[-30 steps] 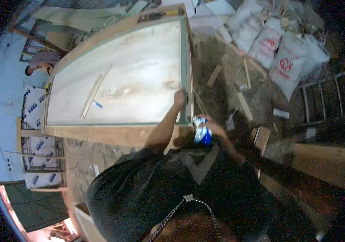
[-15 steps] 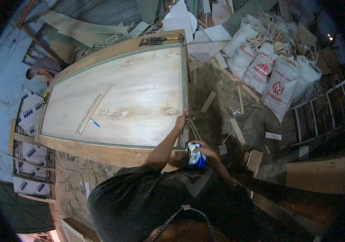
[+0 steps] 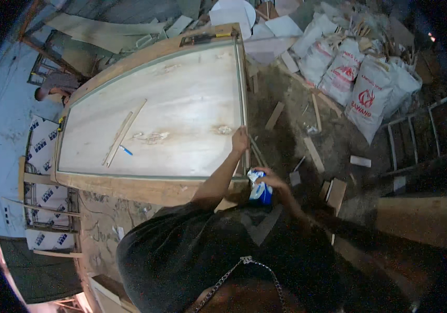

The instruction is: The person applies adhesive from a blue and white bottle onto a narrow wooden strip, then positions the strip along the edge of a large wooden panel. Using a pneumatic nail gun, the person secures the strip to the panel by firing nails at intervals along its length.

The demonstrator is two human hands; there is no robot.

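A large pale wooden panel (image 3: 181, 115) with a grey-green border lies on a wooden workbench (image 3: 124, 190) in front of me. My left hand (image 3: 240, 140) is closed at the panel's right edge, near its near corner, with the fingers around the narrow edge strip (image 3: 247, 158). Beside that corner, my right hand (image 3: 273, 181) grips a blue-and-white soft plastic pack (image 3: 261, 194), crumpled at its top; its contents are hidden. On the panel lie two thin wooden strips (image 3: 129, 130) and a blue pen (image 3: 126, 150).
Stuffed white sacks (image 3: 372, 99) stand at the far right, near a metal ladder (image 3: 416, 136). Offcuts (image 3: 314, 154) litter the floor to the right. Several tools (image 3: 210, 37) lie in a recess at the bench's far end. Another person (image 3: 59, 86) bends beside the bench at left.
The whole view has shifted slightly, so the bench sits higher in it. Both hands keep nearly the same places by the panel's near right corner, the pack still in my right hand.
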